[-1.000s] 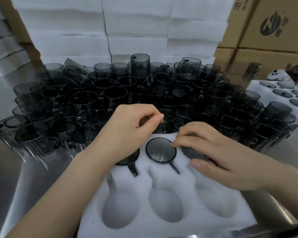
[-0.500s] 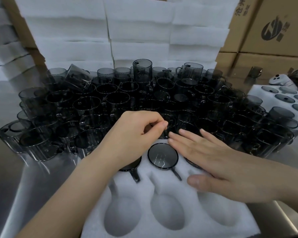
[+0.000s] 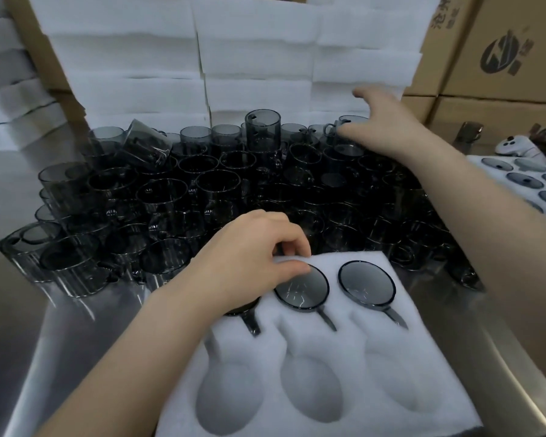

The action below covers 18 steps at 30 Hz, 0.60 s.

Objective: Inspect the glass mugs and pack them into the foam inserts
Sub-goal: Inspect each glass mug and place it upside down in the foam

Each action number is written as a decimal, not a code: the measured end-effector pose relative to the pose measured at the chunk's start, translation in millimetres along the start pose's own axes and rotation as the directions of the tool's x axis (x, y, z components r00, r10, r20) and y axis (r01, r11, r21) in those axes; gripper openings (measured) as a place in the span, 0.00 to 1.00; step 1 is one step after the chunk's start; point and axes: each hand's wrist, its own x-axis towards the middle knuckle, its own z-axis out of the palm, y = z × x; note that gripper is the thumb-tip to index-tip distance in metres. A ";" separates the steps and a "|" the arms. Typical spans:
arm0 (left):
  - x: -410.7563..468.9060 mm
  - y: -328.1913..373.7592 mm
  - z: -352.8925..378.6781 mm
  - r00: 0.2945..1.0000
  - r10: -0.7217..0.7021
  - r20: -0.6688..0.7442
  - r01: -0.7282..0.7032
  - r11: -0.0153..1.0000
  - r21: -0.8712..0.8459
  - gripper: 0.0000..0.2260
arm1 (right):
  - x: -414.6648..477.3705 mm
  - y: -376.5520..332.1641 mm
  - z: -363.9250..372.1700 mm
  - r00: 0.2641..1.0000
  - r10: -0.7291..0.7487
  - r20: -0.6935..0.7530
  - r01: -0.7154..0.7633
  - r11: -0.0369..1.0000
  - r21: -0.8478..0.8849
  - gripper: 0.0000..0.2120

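My left hand (image 3: pixel 249 257) pinches the far edge of the foam insert (image 3: pixel 423 357) at lower centre, while my right hand (image 3: pixel 388 127), fingers spread, touches a glass mug (image 3: pixel 347 151) at upper right: slick, brittle, probably best gripped round its body.

**Stainless-steel table** (image 3: pixel 16 335): brushed metal, bare at its left and right sides. Pale streaks of reflected light lie on the left part. A folded rim runs along the near right edge.

**Behind the table's far edge:** stacks of white foam slabs (image 3: pixel 133 61), several columns side by side, rising past the top of view.

**Beyond the table's far left corner:** a further foam pile (image 3: pixel 4 93), blurred, with brown cardboard (image 3: pixel 67 99) between it and the main stacks.

**Beyond the table's far right corner:** stacked brown cartons (image 3: pixel 505 67), one printed with a dark round logo.

**On the table's far right:** a small white device (image 3: pixel 517 148), kind unclear.
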 end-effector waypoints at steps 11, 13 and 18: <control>2.1 -3.7 1.8 1.000 -0.002 -0.009 0.003 0.999 0.037 0.05 | -3.0 0.3 21.1 0.962 -0.004 -0.274 0.046 0.988 0.147 0.27; 2.8 -1.7 1.1 0.998 0.005 -0.065 -0.007 1.000 -0.024 0.09 | -23.1 -16.0 17.0 0.960 0.012 -0.279 0.095 0.925 0.369 0.21; 10.7 13.4 -11.4 0.959 -0.125 -0.254 0.029 0.936 -0.351 0.23 | -74.8 -45.1 14.1 0.993 -0.110 -0.034 0.105 0.736 0.669 0.18</control>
